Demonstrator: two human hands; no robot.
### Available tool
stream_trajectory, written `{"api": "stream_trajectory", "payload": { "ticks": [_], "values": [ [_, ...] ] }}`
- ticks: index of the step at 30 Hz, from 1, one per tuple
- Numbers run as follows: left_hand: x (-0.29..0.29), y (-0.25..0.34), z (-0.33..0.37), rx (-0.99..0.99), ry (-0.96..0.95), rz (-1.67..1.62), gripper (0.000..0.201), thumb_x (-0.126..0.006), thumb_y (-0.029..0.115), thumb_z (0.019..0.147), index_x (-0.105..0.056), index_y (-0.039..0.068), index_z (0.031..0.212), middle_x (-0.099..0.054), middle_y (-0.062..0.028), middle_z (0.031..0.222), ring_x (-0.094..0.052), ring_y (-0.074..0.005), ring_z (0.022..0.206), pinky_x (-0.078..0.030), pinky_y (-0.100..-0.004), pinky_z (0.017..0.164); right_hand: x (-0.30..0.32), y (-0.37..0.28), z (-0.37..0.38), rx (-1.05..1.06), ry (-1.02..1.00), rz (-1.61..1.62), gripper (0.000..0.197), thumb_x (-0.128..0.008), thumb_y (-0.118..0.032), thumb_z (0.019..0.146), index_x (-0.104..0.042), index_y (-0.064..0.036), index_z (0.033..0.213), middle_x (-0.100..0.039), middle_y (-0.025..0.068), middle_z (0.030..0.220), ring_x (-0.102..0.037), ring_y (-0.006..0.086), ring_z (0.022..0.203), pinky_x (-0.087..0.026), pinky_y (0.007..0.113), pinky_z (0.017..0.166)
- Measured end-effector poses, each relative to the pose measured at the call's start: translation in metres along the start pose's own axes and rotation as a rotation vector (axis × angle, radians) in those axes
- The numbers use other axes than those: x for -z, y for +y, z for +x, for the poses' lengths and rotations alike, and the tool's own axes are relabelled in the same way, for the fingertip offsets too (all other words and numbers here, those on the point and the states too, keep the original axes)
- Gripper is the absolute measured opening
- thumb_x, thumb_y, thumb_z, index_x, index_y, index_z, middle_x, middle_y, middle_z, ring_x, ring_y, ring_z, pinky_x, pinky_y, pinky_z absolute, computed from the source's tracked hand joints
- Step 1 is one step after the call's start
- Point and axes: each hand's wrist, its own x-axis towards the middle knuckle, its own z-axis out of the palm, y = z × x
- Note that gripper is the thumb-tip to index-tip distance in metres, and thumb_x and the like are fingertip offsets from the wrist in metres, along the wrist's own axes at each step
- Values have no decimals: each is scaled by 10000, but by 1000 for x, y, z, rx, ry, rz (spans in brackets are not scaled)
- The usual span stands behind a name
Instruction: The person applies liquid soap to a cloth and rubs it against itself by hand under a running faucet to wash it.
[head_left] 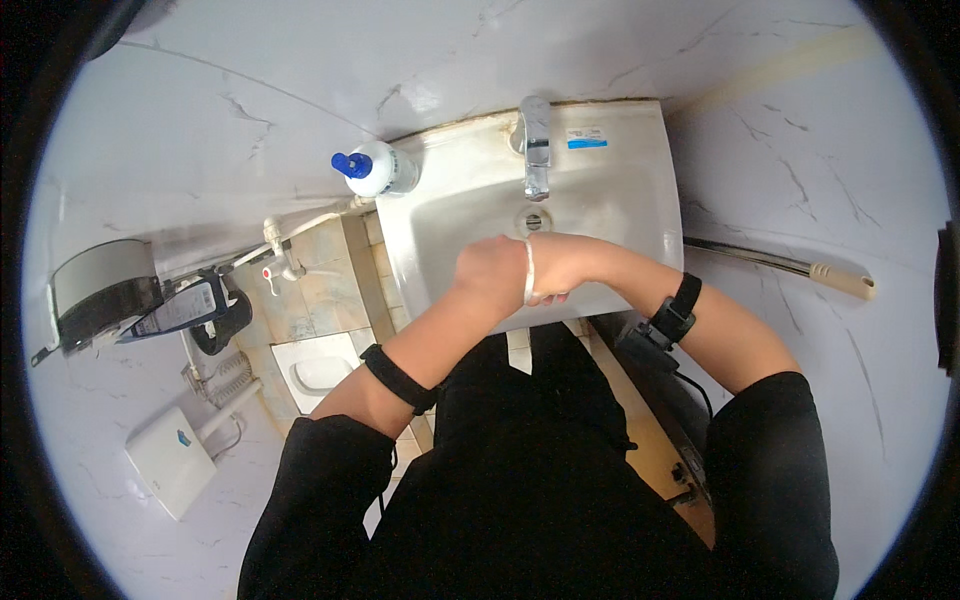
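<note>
My left hand (488, 266) and my right hand (557, 260) press together over the front part of a white washbasin (455, 225). A thin white band (529, 270) runs between them; whether it is a bracelet or something else I cannot make out. Curled fingertips show under the right wrist, and they look like the left hand's, wrapped round the right hand. The right hand's fingers are hidden. Beyond the hands, a chrome faucet (537, 150) points toward the drain (535, 222). No stream of water shows from it.
A white pump bottle (385, 170) with a blue top stands on the basin's back left corner. A pole with a beige handle (843, 281) leans at the right. Left are a wall tap (275, 262), a paper dispenser (105, 290), a floor-level toilet (318, 374) and a white cistern (172, 462).
</note>
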Motion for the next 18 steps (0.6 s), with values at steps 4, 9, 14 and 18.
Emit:
{"api": "stream_trajectory", "payload": {
  "ticks": [4, 9, 14, 18],
  "values": [
    [-19, -2, 7, -15, 77, 63, 220, -665, 263, 731, -690, 51, 786, -693, -158, 839, -682, -326, 826, -555, -412, 712, -15, 6, -4, 58, 290, -344, 161, -671, -170, 733, -676, -14, 774, -680, 138, 760, -672, 245, 720, -549, 374, 644],
    [-28, -1, 10, 46, -34, 99, 146, -625, 150, 754, -701, 84, 860, -704, -127, 900, -686, -293, 865, -551, -376, 748, -31, 12, -4, 0, 517, -549, 162, -620, -181, 750, -695, -42, 780, -690, 165, 819, -682, 326, 787, -542, 427, 726],
    [-29, -2, 10, 88, 5, 23, 157, -623, 164, 746, -693, 65, 845, -693, -157, 874, -678, -325, 838, -548, -412, 739, -32, 23, -2, 20, 548, -613, 153, -634, -183, 730, -697, -58, 793, -687, 162, 821, -682, 324, 784, -542, 425, 718],
    [-38, -8, 17, 109, 62, -28, 280, -629, 160, 761, -635, 41, 1014, -667, -181, 984, -662, -369, 835, -544, -449, 731, -26, 20, -1, -23, 617, -524, 157, -622, -184, 737, -688, -58, 803, -681, 178, 818, -677, 328, 774, -535, 431, 691]
  ]
}}
